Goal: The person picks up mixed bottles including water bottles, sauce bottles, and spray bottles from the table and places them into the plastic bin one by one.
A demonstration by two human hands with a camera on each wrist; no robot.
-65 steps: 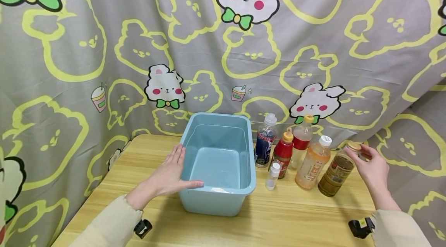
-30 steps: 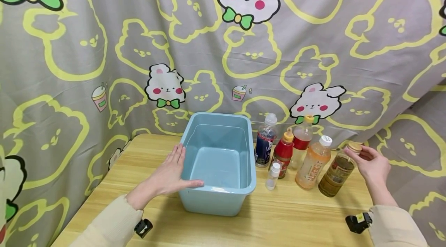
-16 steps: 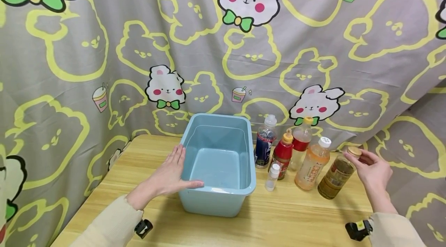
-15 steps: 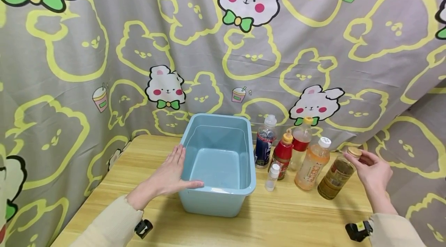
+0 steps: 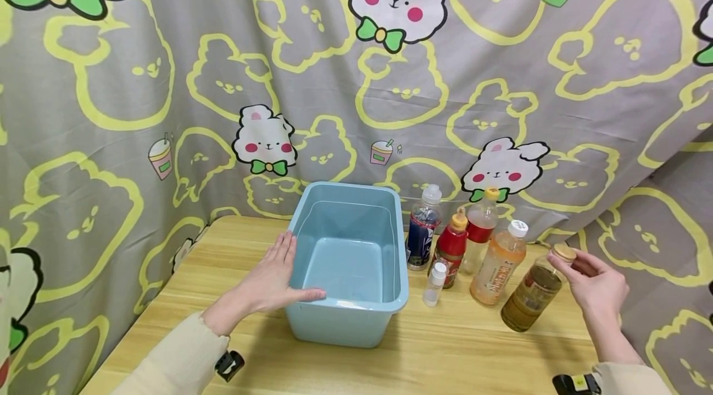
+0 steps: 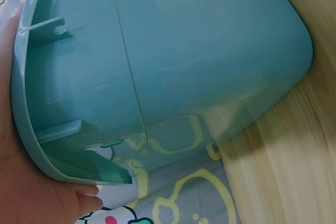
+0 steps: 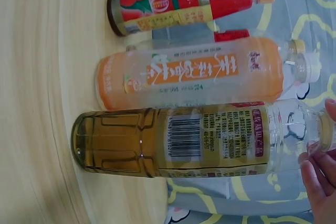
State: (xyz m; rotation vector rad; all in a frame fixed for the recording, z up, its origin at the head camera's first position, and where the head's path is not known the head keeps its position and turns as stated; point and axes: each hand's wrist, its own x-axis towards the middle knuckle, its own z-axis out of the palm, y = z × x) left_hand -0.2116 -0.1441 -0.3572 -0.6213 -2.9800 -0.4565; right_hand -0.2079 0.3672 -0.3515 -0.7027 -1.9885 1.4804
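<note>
My left hand (image 5: 270, 274) rests on the near left corner of a light blue plastic tub (image 5: 345, 324), fingers straight along the left rim and thumb along the front rim. The left wrist view shows the tub's outer wall (image 6: 199, 61) and the hand against its rim. My right hand (image 5: 598, 283) pinches the neck of a clear bottle of amber liquid (image 5: 531, 296) just below its gold cap. This bottle leans to the right in the head view; its printed label and barcode (image 7: 186, 137) show in the right wrist view.
Left of the held bottle stand an orange drink bottle (image 5: 497, 271), a bottle with a red label (image 5: 480, 231), a red sauce bottle (image 5: 450, 249), a blue-labelled bottle (image 5: 421, 237) and a small white-capped bottle (image 5: 434, 286). A patterned curtain (image 5: 328, 91) hangs behind the wooden table (image 5: 445, 351).
The bottle of amber liquid has shifted slightly left and toward the person, with my right hand on its neck. My left hand and the tub stay in place.
</note>
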